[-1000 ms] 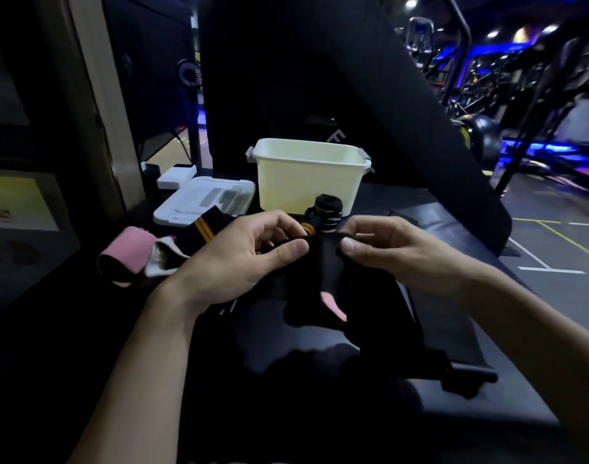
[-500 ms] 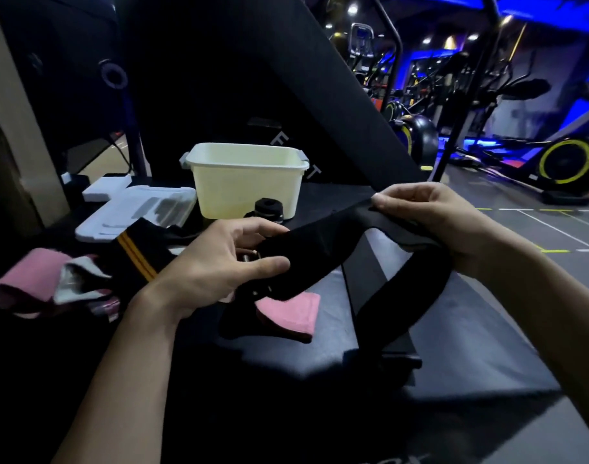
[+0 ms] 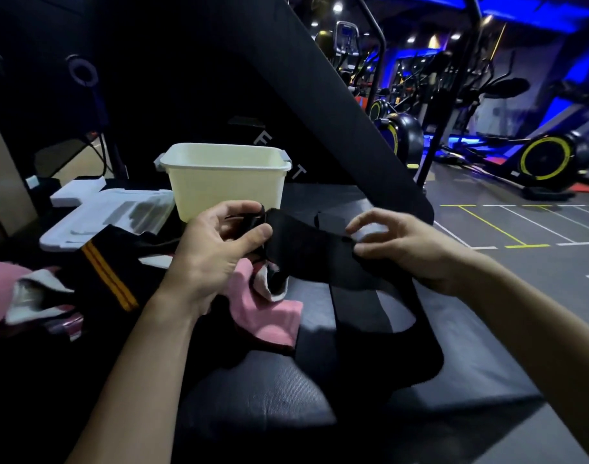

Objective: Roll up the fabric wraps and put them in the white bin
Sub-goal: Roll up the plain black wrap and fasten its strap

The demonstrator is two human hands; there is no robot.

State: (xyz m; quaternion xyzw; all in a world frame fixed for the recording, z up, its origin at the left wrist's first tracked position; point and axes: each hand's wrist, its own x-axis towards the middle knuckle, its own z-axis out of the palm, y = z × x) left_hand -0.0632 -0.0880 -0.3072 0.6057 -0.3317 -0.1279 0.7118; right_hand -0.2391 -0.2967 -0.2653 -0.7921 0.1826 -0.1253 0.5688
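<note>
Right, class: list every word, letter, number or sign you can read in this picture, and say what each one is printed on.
"E" in white, on the slanted black pad behind the white bin.
"T" in white, lower on the same pad, just right of the bin; any letters between are hidden by the bin.
The screen on the far exercise machine is too small to read.
No other readable text.

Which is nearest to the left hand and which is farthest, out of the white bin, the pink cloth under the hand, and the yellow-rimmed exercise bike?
From the left hand:
1. Pink cloth, directly beneath and beside it.
2. White bin, just behind it on the bench.
3. Yellow-rimmed exercise bike, far off on the right across the gym floor.
</note>
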